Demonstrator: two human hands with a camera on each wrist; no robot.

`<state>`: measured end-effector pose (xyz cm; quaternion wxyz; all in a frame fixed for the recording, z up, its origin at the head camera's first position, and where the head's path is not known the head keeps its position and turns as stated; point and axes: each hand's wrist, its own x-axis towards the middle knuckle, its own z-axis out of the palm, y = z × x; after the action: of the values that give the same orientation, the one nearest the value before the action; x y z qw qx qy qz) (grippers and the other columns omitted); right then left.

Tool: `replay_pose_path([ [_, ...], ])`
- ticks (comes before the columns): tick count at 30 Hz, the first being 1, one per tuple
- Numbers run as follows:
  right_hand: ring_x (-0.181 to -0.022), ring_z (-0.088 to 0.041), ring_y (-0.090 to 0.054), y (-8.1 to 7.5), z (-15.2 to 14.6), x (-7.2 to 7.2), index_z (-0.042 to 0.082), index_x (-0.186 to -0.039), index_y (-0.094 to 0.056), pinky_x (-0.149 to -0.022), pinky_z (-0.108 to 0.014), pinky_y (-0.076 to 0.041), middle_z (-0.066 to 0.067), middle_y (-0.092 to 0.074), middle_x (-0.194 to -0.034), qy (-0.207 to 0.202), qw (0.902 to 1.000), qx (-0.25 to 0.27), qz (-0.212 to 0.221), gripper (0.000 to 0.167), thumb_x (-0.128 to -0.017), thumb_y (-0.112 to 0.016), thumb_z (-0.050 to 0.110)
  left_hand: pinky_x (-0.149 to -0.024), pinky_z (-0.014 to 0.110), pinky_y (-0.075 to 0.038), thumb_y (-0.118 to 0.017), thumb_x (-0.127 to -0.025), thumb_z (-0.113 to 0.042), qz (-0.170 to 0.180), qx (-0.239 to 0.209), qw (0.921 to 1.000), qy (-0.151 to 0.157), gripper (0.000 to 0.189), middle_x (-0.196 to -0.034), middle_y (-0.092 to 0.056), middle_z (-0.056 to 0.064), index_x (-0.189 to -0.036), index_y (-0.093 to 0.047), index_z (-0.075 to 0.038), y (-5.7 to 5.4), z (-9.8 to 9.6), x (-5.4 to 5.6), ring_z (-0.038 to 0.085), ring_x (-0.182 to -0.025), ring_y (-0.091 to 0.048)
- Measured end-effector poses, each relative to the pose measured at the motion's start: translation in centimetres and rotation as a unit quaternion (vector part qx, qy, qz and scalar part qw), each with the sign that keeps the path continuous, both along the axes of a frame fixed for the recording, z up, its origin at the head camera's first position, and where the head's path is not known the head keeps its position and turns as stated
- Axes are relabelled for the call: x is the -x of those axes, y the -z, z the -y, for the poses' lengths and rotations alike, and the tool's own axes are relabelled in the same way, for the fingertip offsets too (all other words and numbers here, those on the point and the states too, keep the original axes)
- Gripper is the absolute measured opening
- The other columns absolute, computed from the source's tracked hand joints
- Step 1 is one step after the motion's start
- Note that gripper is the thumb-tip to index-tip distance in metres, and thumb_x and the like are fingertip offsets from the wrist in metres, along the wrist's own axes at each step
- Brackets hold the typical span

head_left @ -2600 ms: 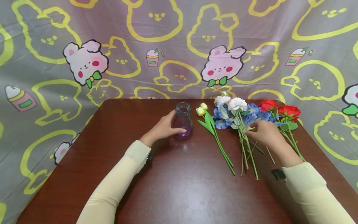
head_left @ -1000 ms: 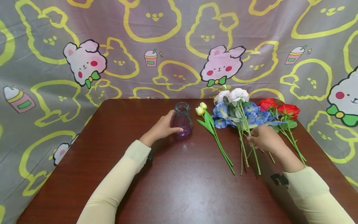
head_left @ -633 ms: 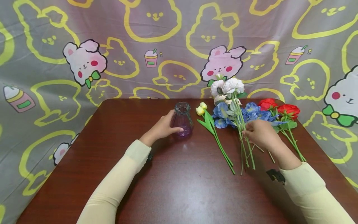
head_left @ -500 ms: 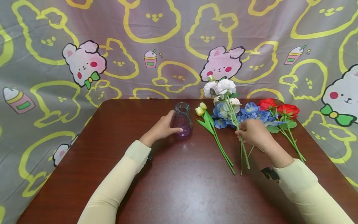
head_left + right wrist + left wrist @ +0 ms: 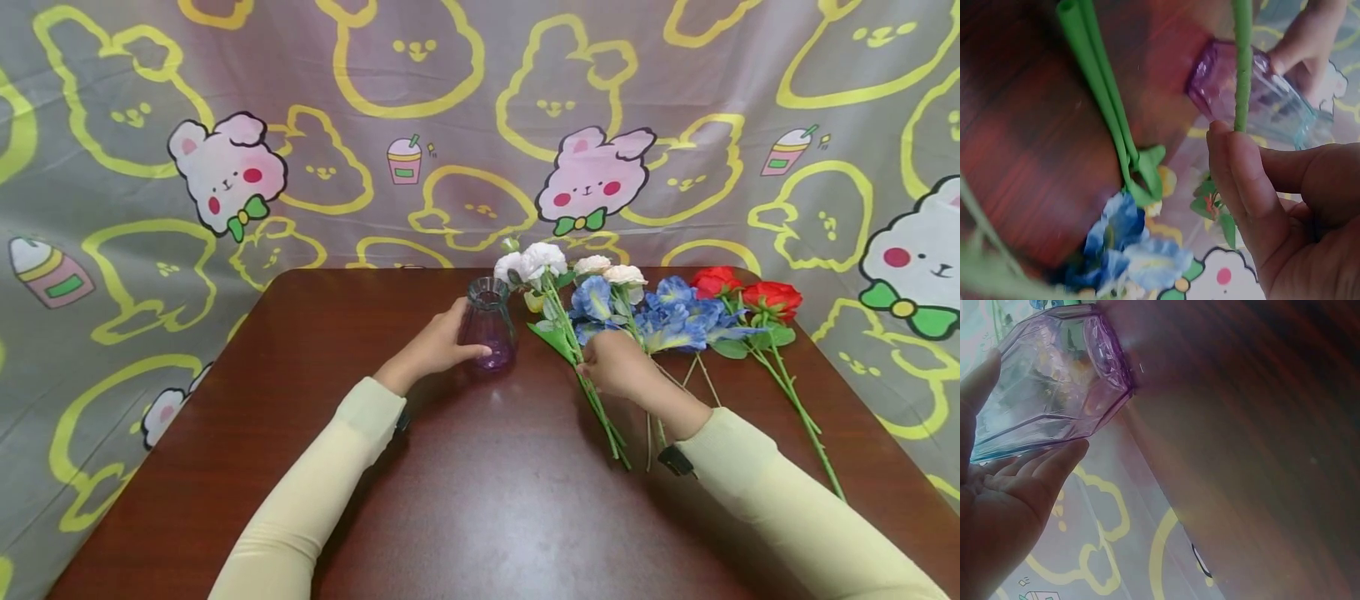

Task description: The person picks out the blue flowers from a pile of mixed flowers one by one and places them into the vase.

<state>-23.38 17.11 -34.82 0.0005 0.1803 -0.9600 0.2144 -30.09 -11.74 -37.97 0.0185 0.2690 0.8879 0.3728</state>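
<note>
My left hand [image 5: 431, 350] holds a clear and purple glass vase [image 5: 491, 333] upright on the table, thumb on the near side. In the left wrist view the fingers [image 5: 1054, 472] curve along the faceted glass. Between thumb and fingertips, my right hand [image 5: 630, 375] pinches the green stem [image 5: 1243, 75] of an artificial white carnation [image 5: 542, 262]. Its blooms are just right of the vase's mouth, a little behind it. The carnation's stem passes in front of the yellow-white tulips [image 5: 534, 302], hiding part of them.
Blue irises [image 5: 678, 312] and cream flowers [image 5: 624, 275] lie right of the tulips. Red roses [image 5: 772, 300] lie farthest right, stems toward the front. A patterned cloth [image 5: 450, 125] hangs behind the brown table [image 5: 480, 517].
My right hand has taken up the white carnation from the pile, raised it, then brought it left and lower, over the tulips. The left hand and the vase have stayed in place.
</note>
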Motion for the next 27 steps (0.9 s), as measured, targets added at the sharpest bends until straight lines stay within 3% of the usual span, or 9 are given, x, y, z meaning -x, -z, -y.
replay_pose_path([
  [11, -0.041, -0.01, -0.056, 1.2, 1.9, 0.6, 0.012, -0.045, -0.052, -0.053, -0.029, -0.051, 0.006, -0.051, -0.042, -0.015, 0.9983, -0.028, 0.048, 0.045, -0.085, -0.07, 0.005, -0.098, 0.044, -0.045, -0.08, -0.083, -0.022, -0.016, 0.003, 0.9999, 0.003, 0.079, -0.13, -0.055, 0.024, -0.142, -0.031, -0.001, 0.0, -0.1, 0.2, 0.033, -0.116, -0.056],
  [15, -0.04, -0.01, -0.056, 1.3, 2.2, 0.7, 0.009, -0.048, -0.059, -0.056, -0.03, -0.051, 0.005, -0.052, -0.041, -0.016, 0.9971, -0.034, 0.066, 0.039, -0.084, -0.071, 0.005, -0.099, 0.044, -0.045, -0.08, -0.083, -0.022, -0.01, 0.007, 0.9999, 0.001, 0.081, -0.131, -0.054, 0.023, -0.143, -0.03, 0.0, -0.2, -0.1, 0.2, 0.032, -0.117, -0.056],
  [23, -0.044, -0.016, -0.059, 1.5, 2.5, 0.9, 0.008, -0.047, -0.052, -0.051, -0.028, -0.049, -0.002, -0.057, -0.045, -0.031, 0.9917, -0.044, 0.117, 0.043, -0.085, -0.071, 0.004, -0.098, 0.042, -0.046, -0.079, -0.084, -0.025, -0.015, 0.017, 0.9997, 0.0, 0.082, -0.131, -0.054, 0.02, -0.143, -0.029, 0.0, -0.4, -0.1, 0.1, 0.028, -0.116, -0.056],
  [27, -0.045, -0.016, -0.062, 1.7, 2.7, 0.9, 0.005, -0.052, -0.056, -0.05, -0.028, -0.051, -0.004, -0.061, -0.049, -0.035, 0.9873, -0.05, 0.147, 0.037, -0.085, -0.072, 0.004, -0.097, 0.042, -0.046, -0.079, -0.084, -0.024, -0.01, 0.019, 0.9998, -0.001, 0.081, -0.13, -0.054, 0.019, -0.143, -0.029, 0.0, -0.3, -0.1, -0.1, 0.027, -0.115, -0.056],
])
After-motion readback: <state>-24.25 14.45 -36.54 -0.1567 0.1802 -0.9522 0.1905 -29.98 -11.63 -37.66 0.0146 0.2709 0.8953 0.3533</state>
